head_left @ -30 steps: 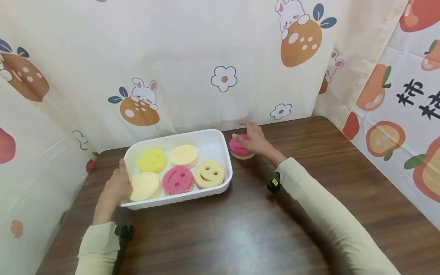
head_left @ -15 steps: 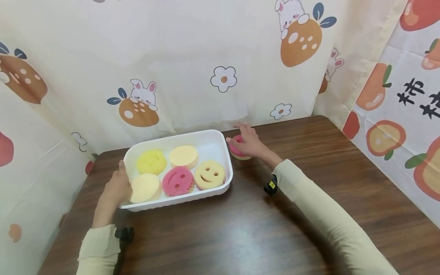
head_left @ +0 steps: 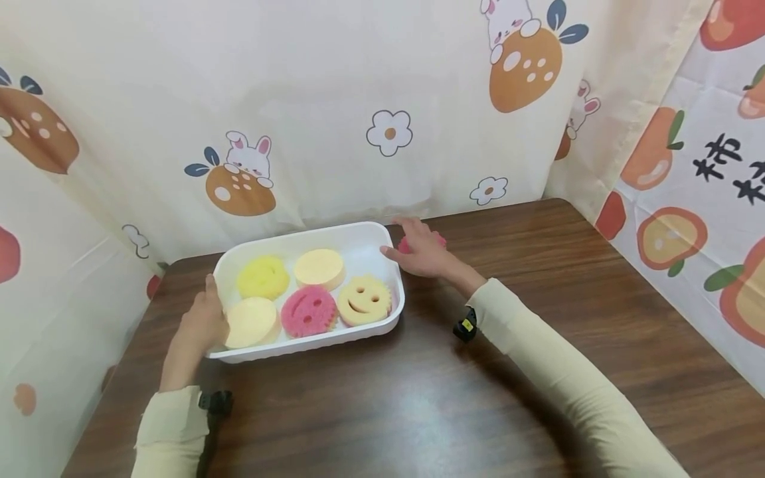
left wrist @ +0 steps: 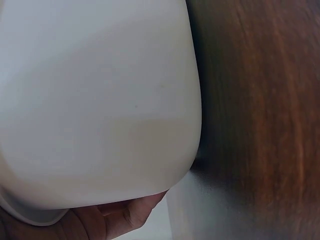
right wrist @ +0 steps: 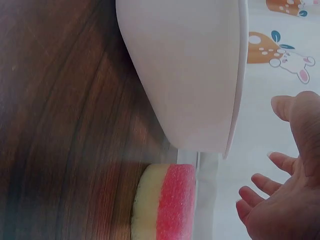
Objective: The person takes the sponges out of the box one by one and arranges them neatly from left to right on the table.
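A white tray (head_left: 363,249) stands on the table with several round sponges in it. Among them are a bright yellow one (head_left: 263,277), a pink smiley sponge (head_left: 309,311) and a pale yellow smiley sponge (head_left: 364,301). Two plain pale yellow sponges (head_left: 319,267) lie there as well. My left hand (head_left: 200,322) grips the tray's left end, fingers partly hidden behind its wall in the left wrist view. Holding nothing, my right hand (head_left: 421,249) hovers by the tray's right end with fingers spread. Below it a pink-and-cream sponge (right wrist: 172,200) rests on the table, mostly covered in the head view.
The brown wooden table (head_left: 370,411) runs up to a patterned curtain (head_left: 335,99) right behind the tray. Another curtain with fruit prints (head_left: 711,172) hangs along the right side. Dark wrist cameras sit on both cream sleeves (head_left: 538,348).
My right hand has moved left from over the pink-and-cream sponge toward the tray's right rim; that sponge stays on the table. My left hand has kept its place on the tray.
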Action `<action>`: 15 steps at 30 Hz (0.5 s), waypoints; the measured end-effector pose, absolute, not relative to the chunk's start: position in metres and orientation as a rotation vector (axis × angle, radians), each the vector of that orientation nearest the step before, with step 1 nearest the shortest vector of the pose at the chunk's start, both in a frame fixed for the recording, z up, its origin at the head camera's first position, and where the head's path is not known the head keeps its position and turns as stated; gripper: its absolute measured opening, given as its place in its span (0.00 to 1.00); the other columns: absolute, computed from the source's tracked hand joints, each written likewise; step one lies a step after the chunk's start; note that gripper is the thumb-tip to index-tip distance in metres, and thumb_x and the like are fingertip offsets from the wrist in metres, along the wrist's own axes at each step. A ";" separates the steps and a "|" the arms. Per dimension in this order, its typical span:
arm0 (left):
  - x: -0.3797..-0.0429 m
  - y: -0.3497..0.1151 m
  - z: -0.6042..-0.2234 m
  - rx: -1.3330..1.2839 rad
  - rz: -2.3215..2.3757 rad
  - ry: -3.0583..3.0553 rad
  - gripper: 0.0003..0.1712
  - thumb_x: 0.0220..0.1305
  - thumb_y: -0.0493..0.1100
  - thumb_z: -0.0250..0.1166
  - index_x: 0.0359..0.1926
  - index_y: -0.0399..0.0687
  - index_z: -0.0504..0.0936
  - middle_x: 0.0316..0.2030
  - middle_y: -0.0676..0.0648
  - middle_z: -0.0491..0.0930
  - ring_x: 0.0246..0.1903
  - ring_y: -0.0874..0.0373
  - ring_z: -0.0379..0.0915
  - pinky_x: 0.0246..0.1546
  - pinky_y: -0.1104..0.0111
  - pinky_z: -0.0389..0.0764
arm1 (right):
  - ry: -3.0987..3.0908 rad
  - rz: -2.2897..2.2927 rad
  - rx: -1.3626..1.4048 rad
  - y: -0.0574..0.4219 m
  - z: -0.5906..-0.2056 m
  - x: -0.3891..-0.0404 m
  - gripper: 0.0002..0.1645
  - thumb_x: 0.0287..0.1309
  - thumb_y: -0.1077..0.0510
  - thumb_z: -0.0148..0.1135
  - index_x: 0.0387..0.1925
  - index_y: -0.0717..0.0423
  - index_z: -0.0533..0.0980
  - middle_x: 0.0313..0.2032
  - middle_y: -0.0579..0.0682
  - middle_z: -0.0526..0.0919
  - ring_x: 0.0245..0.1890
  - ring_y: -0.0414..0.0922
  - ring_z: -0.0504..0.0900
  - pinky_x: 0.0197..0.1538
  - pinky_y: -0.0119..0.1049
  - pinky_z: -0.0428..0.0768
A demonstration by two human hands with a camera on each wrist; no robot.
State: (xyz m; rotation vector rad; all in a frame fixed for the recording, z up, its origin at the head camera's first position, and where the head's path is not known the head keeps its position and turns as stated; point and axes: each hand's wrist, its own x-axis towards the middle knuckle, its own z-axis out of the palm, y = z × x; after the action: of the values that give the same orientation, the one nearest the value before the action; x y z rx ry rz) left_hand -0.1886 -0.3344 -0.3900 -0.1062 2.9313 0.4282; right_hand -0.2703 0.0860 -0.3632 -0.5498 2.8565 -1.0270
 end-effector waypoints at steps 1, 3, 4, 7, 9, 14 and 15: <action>-0.189 -0.334 -0.391 -0.103 0.429 2.930 0.53 0.63 0.33 0.52 0.72 0.23 0.22 0.62 0.11 0.52 0.48 0.22 0.68 0.50 0.33 0.73 | 2.854 -1.017 -0.570 0.086 -0.364 -0.269 0.45 0.63 0.38 0.59 0.74 0.51 0.55 0.73 0.56 0.59 0.70 0.56 0.60 0.72 0.61 0.62; -0.189 -0.335 -0.392 -0.095 0.425 2.930 0.53 0.63 0.33 0.52 0.72 0.23 0.22 0.62 0.11 0.52 0.48 0.21 0.68 0.51 0.33 0.72 | 2.842 -1.000 -0.609 0.084 -0.364 -0.267 0.46 0.63 0.38 0.59 0.74 0.50 0.55 0.73 0.55 0.59 0.71 0.55 0.60 0.72 0.61 0.63; -0.189 -0.336 -0.392 -0.092 0.424 2.931 0.53 0.62 0.33 0.52 0.71 0.23 0.22 0.61 0.11 0.52 0.48 0.21 0.68 0.51 0.33 0.72 | 2.833 -0.994 -0.628 0.084 -0.364 -0.265 0.46 0.63 0.38 0.59 0.74 0.50 0.55 0.73 0.55 0.59 0.71 0.55 0.60 0.72 0.61 0.63; -0.189 -0.338 -0.395 -0.085 0.420 2.937 0.53 0.62 0.33 0.52 0.71 0.22 0.22 0.61 0.11 0.52 0.48 0.20 0.67 0.51 0.33 0.72 | 2.813 -0.978 -0.681 0.081 -0.364 -0.263 0.46 0.62 0.38 0.60 0.74 0.49 0.55 0.73 0.55 0.59 0.71 0.54 0.60 0.72 0.60 0.64; -0.190 -0.339 -0.395 -0.075 0.417 2.951 0.53 0.62 0.33 0.52 0.71 0.22 0.23 0.61 0.11 0.53 0.48 0.19 0.67 0.51 0.32 0.72 | 2.801 -0.975 -0.710 0.079 -0.364 -0.262 0.46 0.62 0.38 0.60 0.74 0.49 0.55 0.73 0.54 0.59 0.71 0.53 0.59 0.72 0.60 0.63; -0.193 -0.339 -0.395 -0.069 0.424 2.960 0.53 0.62 0.33 0.53 0.72 0.23 0.23 0.60 0.11 0.53 0.47 0.19 0.68 0.50 0.32 0.72 | 2.794 -0.941 -0.735 0.074 -0.362 -0.258 0.45 0.62 0.38 0.59 0.73 0.50 0.56 0.73 0.55 0.59 0.71 0.53 0.59 0.73 0.59 0.61; -0.193 -0.339 -0.395 -0.072 0.428 2.957 0.54 0.62 0.33 0.53 0.72 0.23 0.23 0.60 0.11 0.53 0.47 0.20 0.68 0.49 0.32 0.72 | 2.790 -0.936 -0.732 0.073 -0.363 -0.257 0.45 0.62 0.38 0.59 0.73 0.49 0.56 0.73 0.55 0.59 0.71 0.54 0.60 0.73 0.59 0.61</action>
State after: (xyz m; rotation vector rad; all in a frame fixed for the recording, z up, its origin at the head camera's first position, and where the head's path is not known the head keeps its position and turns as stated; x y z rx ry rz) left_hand -0.1928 -0.3391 -0.3951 -0.0724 2.9567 0.4278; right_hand -0.2574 0.0729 -0.3628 -0.7321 2.7903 -0.9358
